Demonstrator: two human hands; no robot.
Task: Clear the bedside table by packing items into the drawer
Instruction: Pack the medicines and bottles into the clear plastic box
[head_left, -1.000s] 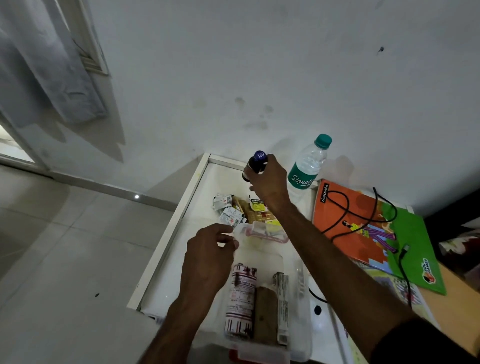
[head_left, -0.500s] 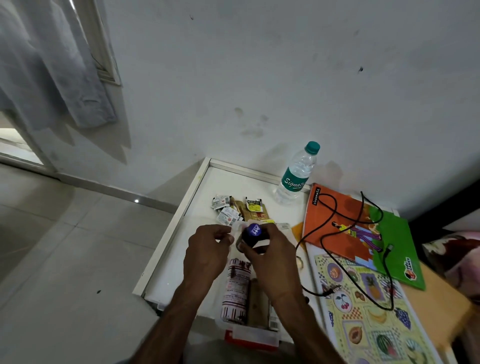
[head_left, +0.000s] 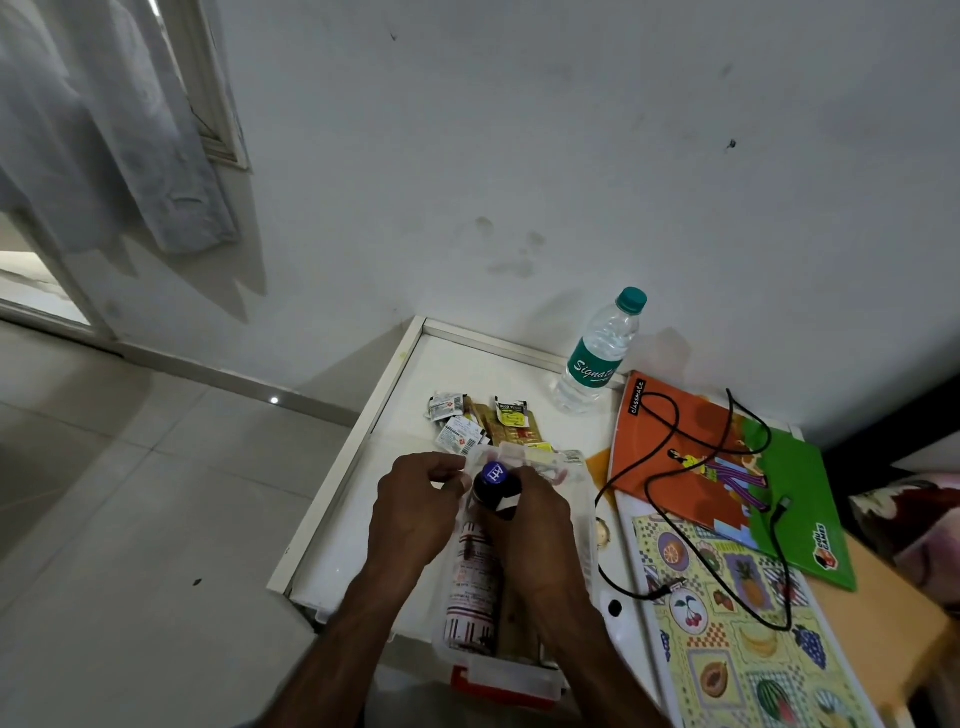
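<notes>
Bottle (head_left: 493, 486), small, dark and blue-capped, gripped upright in right hand (head_left: 535, 540), cap facing the lens, low over the far end of a clear plastic box (head_left: 586, 525) inside the open white drawer (head_left: 395, 395). Left hand (head_left: 415, 512) just beside it, fingertips pinched on the box's thin plastic edge, probably to steady or spread it so the bottle can slip in; exact contact hard to make out. Upright hold sensible for a capped liquid, though likely to need laying flat beside the printed tube (head_left: 472, 587) already lying lengthwise in the box.

Loose sachets (head_left: 457, 426) bunched behind the box toward the drawer's back, so little room there. More bare floor along the drawer's left rim, at centre-left of the frame. Water bottle (head_left: 597, 353) standing at the back right corner near the wall; inside the drawer or on the counter (head_left: 883, 623), cannot tell.

To the right, not yet packed: orange-and-green notebook (head_left: 675, 441), black cable (head_left: 670, 483) looped across it and trailing onto a fruit-print mat (head_left: 753, 665). Cable's nearest loop close to the box's right wall, so a possible snag for the right wrist on any pull back. Drawer's right edge tight against the mat; clearest way in from above.
</notes>
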